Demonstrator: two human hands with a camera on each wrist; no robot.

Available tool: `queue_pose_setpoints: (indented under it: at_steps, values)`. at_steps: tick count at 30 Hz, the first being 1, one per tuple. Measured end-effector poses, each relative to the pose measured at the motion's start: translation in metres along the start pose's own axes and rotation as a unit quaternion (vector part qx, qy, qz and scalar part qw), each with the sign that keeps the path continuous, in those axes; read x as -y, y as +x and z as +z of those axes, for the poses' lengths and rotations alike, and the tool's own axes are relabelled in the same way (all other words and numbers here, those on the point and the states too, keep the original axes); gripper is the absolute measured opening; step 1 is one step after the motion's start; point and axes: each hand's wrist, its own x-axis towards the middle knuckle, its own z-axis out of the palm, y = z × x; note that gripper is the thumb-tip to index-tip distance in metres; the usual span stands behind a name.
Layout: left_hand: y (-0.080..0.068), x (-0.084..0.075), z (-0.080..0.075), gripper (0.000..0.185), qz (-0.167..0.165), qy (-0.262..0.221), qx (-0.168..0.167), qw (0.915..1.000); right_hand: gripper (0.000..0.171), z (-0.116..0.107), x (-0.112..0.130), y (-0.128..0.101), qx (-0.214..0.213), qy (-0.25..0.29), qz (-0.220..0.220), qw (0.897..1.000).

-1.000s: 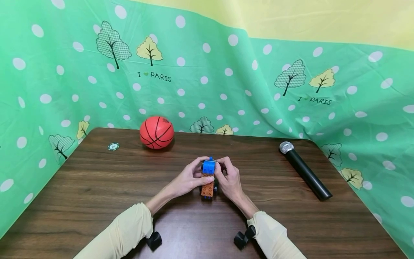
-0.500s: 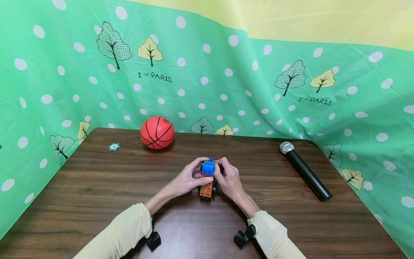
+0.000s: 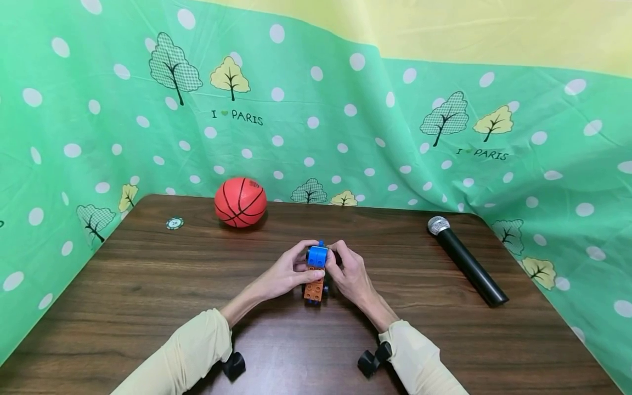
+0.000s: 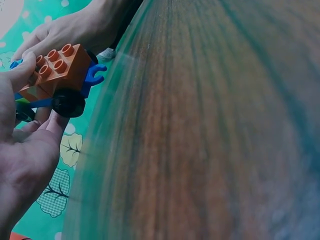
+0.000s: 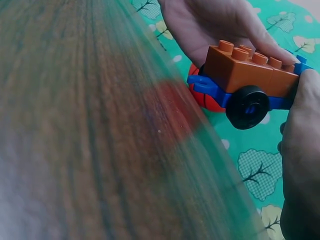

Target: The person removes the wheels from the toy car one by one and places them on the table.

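Note:
Both hands meet at the middle of the brown wooden table (image 3: 148, 285) around a small toy brick car (image 3: 316, 277). The car has an orange brick body (image 4: 57, 67), a blue chassis and black wheels (image 5: 247, 106), with a blue brick (image 3: 317, 255) on its far end. My left hand (image 3: 291, 271) grips the car from the left, thumb on the orange brick. My right hand (image 3: 348, 271) holds it from the right, fingertips on the blue brick. In the wrist views the car (image 5: 250, 80) is held off the tabletop.
An orange basketball (image 3: 240, 201) sits at the back of the table, a small round token (image 3: 174, 223) to its left. A black microphone (image 3: 466, 259) lies at the right. Green dotted cloth (image 3: 345, 120) walls the table on three sides.
The car and both hands have shifted very slightly; the grip looks the same.

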Motion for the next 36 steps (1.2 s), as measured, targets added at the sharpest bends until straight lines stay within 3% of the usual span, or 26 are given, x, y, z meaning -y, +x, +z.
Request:
queue_pose_setpoints:
  at_steps: [15, 23, 31, 36]
  values:
    - [0.001, -0.001, -0.003, 0.060, 0.017, 0.015, 0.002, 0.9997, 0.009, 0.000, 0.000, 0.000, 0.003, 0.022, -0.010, 1.000]
    - [0.000, -0.004, -0.006, 0.058, 0.019, -0.012, -0.010, 0.9997, 0.022, 0.002, 0.005, 0.002, -0.023, 0.109, 0.054, 0.992]
    - [0.000, -0.005, -0.009, 0.058, 0.018, -0.004, -0.023, 0.9996, 0.019, -0.008, 0.030, 0.014, -0.039, 0.112, 0.066, 0.991]
    - [-0.001, -0.003, -0.013, 0.060, 0.007, 0.004, -0.038, 0.9992, 0.021, -0.015, 0.039, 0.019, -0.031, 0.149, 0.107, 0.982]
